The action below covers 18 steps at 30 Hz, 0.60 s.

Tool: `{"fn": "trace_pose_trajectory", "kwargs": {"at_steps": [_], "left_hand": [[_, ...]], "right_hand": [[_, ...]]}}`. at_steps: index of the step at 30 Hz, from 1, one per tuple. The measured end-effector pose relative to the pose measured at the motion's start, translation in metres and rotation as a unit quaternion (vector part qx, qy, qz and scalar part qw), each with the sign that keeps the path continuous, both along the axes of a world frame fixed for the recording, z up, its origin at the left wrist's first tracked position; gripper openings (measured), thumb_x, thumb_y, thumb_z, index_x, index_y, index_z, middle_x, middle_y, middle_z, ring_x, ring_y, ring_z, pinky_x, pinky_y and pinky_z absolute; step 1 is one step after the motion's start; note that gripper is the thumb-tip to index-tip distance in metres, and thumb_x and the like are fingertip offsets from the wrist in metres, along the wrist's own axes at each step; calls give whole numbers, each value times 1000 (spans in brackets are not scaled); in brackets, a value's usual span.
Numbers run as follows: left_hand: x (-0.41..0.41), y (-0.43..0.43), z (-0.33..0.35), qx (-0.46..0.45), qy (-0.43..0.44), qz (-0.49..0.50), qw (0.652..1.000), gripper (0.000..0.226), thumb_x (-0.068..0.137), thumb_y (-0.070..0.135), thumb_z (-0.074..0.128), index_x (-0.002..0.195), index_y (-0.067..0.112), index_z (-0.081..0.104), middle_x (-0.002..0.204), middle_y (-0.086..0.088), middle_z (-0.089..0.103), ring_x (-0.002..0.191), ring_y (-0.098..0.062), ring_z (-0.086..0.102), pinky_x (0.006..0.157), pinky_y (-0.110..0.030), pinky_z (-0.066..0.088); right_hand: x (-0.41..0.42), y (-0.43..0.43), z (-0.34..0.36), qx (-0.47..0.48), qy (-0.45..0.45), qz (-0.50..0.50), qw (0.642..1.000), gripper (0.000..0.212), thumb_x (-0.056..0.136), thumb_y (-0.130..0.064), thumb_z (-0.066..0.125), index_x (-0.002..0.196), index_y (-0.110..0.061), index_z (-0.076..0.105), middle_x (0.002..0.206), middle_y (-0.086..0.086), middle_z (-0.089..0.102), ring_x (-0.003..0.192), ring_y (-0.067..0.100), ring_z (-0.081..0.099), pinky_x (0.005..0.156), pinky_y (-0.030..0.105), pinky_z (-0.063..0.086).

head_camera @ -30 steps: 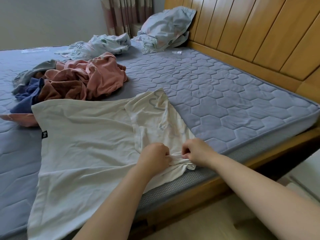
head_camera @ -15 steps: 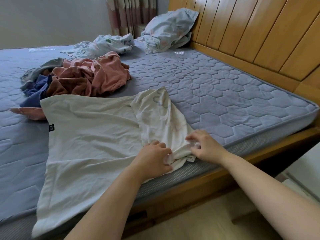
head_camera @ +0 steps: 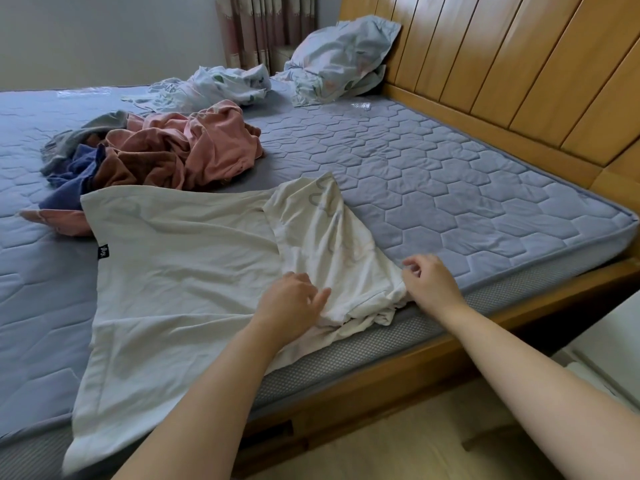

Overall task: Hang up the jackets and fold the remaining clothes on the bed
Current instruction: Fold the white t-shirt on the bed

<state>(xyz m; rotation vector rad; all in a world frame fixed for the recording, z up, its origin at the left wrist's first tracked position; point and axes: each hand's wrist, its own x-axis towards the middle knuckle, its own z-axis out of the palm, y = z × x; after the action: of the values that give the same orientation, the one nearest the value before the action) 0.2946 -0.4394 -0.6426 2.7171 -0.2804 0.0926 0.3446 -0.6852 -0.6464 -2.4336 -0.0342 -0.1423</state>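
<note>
A cream T-shirt lies spread on the near edge of the blue quilted mattress, its right side folded over and its bottom corner hanging off the near left. The left hand rests on it with fingers spread flat. The right hand sits at the fold's right edge, fingers loosely curled; whether it pinches cloth cannot be told. Farther left sits a heap of pink, brown and blue clothes.
</note>
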Motion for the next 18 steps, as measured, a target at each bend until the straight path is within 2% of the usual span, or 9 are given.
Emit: {"fn": "trace_pose_trajectory", "kwargs": {"at_steps": [1,3,5,6,9,11,13,16,18], "left_hand": [[2,2,-2,18,-23,25,999,40,99,42,37,98,19,70,117,4,58,109,-15,49,89,-28,41],[5,7,-10,87,15,9,996,43,101,44,30,138,31,46,153,4,30,140,-22,23,112,-36,24],[4,10,-22,128,100,-19,987,52,100,51,20,150,39,18,161,10,-1,148,-21,-7,119,-48,-1],[5,10,-26,133,127,-14,983,54,99,54,16,151,39,12,160,11,-6,147,-20,-13,117,-51,-7],[11,3,-29,91,129,36,987,58,98,58,12,152,38,7,160,13,-6,147,-20,-12,116,-53,-8],[15,-12,-27,58,116,58,990,58,98,57,13,152,36,10,160,12,-3,148,-21,-8,118,-52,-5],[21,-33,-24,38,115,53,991,57,99,56,15,152,34,14,161,11,2,148,-21,-4,118,-52,-4],[34,-67,-17,23,120,17,992,55,99,53,18,150,32,22,161,9,8,148,-24,4,117,-54,1],[42,-86,-13,50,137,-21,989,53,99,50,21,147,29,29,159,5,15,145,-27,13,114,-54,12]], "right_hand": [[5,3,3,27,70,-32,997,23,94,-31,54,100,-10,62,96,1,54,92,21,55,81,32,43],[11,9,9,35,194,-42,980,33,90,-43,58,78,-12,55,79,2,51,71,17,50,60,28,38],[13,12,12,22,247,-21,969,31,87,-37,65,87,-6,61,83,4,55,70,15,49,52,23,32],[14,12,13,47,245,-22,968,29,86,-30,66,95,-3,63,89,7,59,74,16,53,53,22,35],[23,6,25,223,172,-104,954,15,83,-12,68,89,1,64,86,13,60,81,25,58,64,33,45],[31,-1,34,239,96,-155,954,16,79,-10,70,68,-2,61,81,16,60,81,28,58,72,44,48],[37,-10,40,234,37,-213,948,22,76,-11,70,59,-4,56,78,17,61,80,29,58,77,46,48],[44,-36,42,268,-12,-322,908,9,74,-9,62,76,-1,64,84,16,65,85,32,63,71,42,49],[48,-59,37,225,10,-366,903,16,77,-11,58,87,-1,64,95,16,66,93,34,62,72,38,48]]}}
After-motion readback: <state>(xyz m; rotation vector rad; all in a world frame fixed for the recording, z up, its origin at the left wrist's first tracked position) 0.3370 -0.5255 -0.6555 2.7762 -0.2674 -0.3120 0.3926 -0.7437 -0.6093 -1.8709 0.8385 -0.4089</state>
